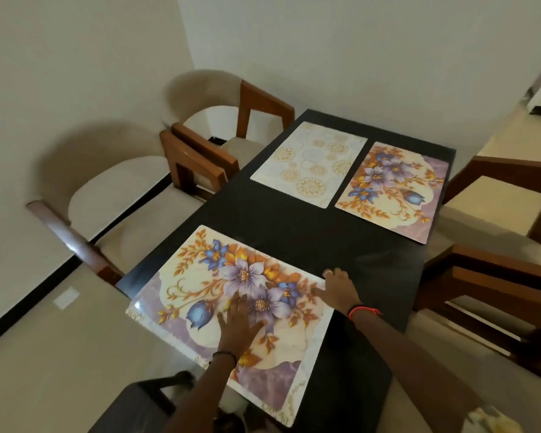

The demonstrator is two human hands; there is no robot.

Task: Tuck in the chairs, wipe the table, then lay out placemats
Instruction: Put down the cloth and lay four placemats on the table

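A dark table [297,232] carries three placemats. A pale mat with gold circles [310,162] lies at the far left, and a purple flowered mat [394,190] lies beside it at the far right. A large flowered mat [206,292] lies at the near left, overhanging the table's near edge. My left hand [236,325] presses flat on the middle of this mat, fingers spread. My right hand [336,287] rests with straight fingers on the mat's right corner and the table beside it.
Two wooden chairs with beige cushions [219,120] [107,195] stand along the left side of the table. Two more [506,189] [497,295] stand on the right side. A white wall lies behind, and a dark object [144,404] sits low at the near edge.
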